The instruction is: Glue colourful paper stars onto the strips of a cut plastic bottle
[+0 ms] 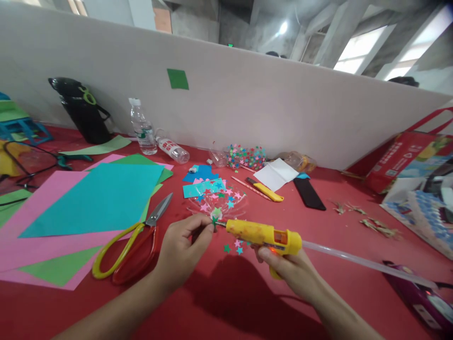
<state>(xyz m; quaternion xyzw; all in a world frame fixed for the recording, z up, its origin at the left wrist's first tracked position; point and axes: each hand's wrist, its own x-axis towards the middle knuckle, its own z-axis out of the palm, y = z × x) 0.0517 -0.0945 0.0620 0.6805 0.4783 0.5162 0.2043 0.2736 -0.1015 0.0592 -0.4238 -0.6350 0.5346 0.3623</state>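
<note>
Over a red surface [219, 302], a person's left hand [182, 248] pinches a small green paper star [214, 219] at the fingertips, seemingly to keep skin clear of the nozzle meeting it. The right hand [288, 269] is wrapped around a yellow plastic hot-glue gun [262, 233], held level, with a clear glue stick [354, 259] jutting from its back. A clear plastic dish of coloured stars [217, 203] sits just beyond, and yellow-and-red-handled scissors [130, 250] lie to the left.
</note>
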